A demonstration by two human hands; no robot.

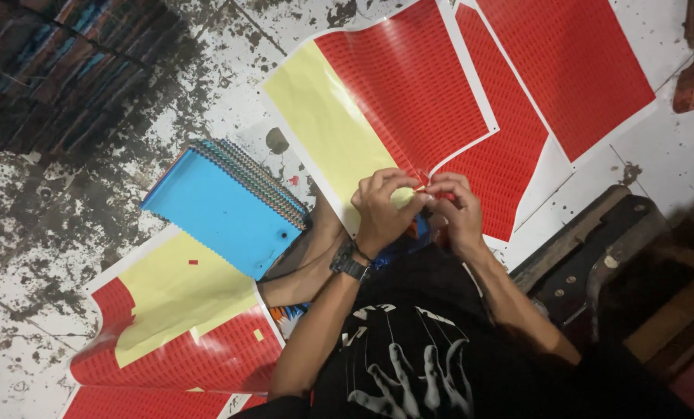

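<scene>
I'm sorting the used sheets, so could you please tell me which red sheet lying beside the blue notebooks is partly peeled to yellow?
The curled sheet at lower left, just below the notebook stack: its upper part is bare yellow backing.

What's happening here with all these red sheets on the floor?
A person sits over a stained white floor, both hands together. The left hand and right hand pinch a tiny red sticker piece between the fingertips. Below them lies a large red sticker sheet with bare yellow backing. A stack of blue-covered spiral notebooks rests beside it.
</scene>
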